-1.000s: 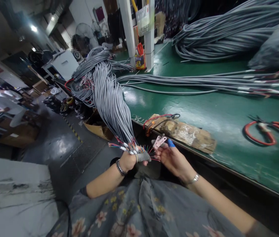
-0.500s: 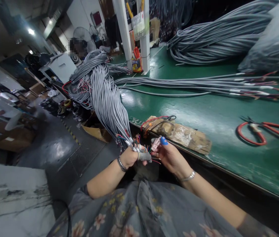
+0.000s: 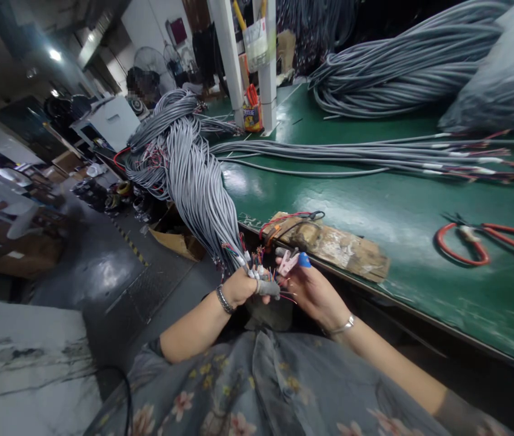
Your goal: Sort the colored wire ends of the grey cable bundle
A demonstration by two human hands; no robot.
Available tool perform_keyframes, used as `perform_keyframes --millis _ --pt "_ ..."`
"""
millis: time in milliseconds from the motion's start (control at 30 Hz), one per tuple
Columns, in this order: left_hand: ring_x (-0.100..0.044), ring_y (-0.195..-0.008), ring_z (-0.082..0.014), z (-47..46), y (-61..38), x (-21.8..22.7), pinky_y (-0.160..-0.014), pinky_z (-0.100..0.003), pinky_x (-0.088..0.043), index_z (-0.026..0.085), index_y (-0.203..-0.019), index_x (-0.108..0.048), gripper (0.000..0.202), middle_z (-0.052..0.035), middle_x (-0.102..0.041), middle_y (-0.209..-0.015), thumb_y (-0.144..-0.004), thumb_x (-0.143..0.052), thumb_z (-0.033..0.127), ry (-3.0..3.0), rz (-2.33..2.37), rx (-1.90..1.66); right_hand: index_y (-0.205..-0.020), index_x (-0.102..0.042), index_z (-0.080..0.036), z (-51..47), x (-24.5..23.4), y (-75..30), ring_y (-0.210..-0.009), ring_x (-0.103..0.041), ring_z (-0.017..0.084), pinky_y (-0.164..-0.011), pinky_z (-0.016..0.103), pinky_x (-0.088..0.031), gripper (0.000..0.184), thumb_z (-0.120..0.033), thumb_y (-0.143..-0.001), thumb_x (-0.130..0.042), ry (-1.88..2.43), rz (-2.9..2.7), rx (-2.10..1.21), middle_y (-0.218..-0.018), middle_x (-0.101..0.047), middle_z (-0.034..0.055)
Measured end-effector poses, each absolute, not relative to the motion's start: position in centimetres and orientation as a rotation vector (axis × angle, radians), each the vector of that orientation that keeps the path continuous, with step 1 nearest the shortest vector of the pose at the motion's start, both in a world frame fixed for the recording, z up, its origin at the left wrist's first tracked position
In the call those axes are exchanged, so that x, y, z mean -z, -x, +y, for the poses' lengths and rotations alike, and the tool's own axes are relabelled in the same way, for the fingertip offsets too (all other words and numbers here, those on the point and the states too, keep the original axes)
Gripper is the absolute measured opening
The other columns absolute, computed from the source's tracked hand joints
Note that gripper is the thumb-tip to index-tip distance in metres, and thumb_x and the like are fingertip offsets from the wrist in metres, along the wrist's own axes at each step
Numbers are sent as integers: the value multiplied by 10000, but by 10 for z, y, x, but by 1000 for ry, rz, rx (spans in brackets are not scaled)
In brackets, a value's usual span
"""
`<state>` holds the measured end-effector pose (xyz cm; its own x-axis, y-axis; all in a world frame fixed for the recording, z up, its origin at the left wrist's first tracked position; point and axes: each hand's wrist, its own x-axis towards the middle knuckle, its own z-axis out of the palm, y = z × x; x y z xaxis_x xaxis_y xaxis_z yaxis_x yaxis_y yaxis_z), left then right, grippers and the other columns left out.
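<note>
My left hand (image 3: 244,289) is closed around the stripped ends of several grey cables (image 3: 202,188), which run down to it from the bench edge. A grey covering wraps one of its fingers, and thin coloured wires (image 3: 271,274) fan out beyond the fingertips. Just to the right, my right hand (image 3: 314,290) pinches a small pale pink clip (image 3: 288,263), shaped like a clothes peg. A blue cover sits on the thumb. The clip is close beside the wire ends; whether it touches them I cannot tell.
On the green bench (image 3: 330,200) lie a worn wooden board (image 3: 352,251), red-handled pliers (image 3: 463,245) and a row of grey cables (image 3: 330,151). A large cable coil (image 3: 402,66) lies behind. An open cardboard box (image 3: 177,239) stands on the floor. Other people are at the far left.
The pink clip has turned in my right hand and now shows its two arms more plainly. My left hand keeps its hold, and the cable ends above it have shifted slightly right.
</note>
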<state>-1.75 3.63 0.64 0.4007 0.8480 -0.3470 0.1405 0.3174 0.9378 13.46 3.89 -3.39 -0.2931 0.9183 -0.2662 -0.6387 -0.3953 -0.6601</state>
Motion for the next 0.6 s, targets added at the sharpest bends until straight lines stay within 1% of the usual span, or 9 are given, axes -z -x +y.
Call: perform_keyframes --millis 133,200,300,367,533,600 --pt "-458 -406 -94 32 20 -5 -462 -238 -356 131 -466 -605 371 -8 -535 -403 -517 -770 459 -1172 1087 -628 -758 -668 -256 36 33 -136 -682 -610 185 -647 338 -512 381 -633 -704 -660 725 -568 -1901 -807 -698 25" --pt "-467 -420 -97 27 23 -4 -472 -235 -365 131 -487 -617 373 -12 -549 -423 -545 -767 467 -1205 1084 -643 -759 -679 -253 36 32 -136 -641 -589 169 -614 317 -508 380 -624 -680 -688 714 -552 -1924 -759 -685 17" --pt "-502 -466 -106 19 26 -2 -512 -233 -389 135 -537 -649 355 -20 -583 -468 -621 -735 469 -1277 1090 -688 -762 -706 -246 34 27 -135 -623 -570 144 -583 273 -502 351 -554 -611 -783 726 -513 -1896 -724 -672 -1" --pt "-514 -482 -110 16 26 -1 -528 -232 -396 138 -560 -663 349 -20 -593 -483 -653 -717 470 -1290 1106 -735 -764 -719 -238 33 24 -134 -612 -562 128 -575 252 -499 346 -522 -591 -812 738 -519 -1869 -717 -670 -6" --pt "-508 -474 -107 16 20 3 -546 -238 -410 141 -555 -657 336 -14 -591 -481 -675 -709 450 -1240 1072 -841 -780 -721 -221 32 23 -133 -585 -550 126 -579 267 -498 374 -569 -649 -756 709 -528 -1888 -680 -659 -4" --pt "-506 -475 -106 17 17 3 -558 -243 -416 142 -526 -643 343 -15 -586 -477 -670 -713 445 -1227 1064 -872 -752 -712 -216 33 26 -133 -590 -558 134 -592 279 -499 369 -564 -641 -765 706 -531 -1890 -667 -652 -8"
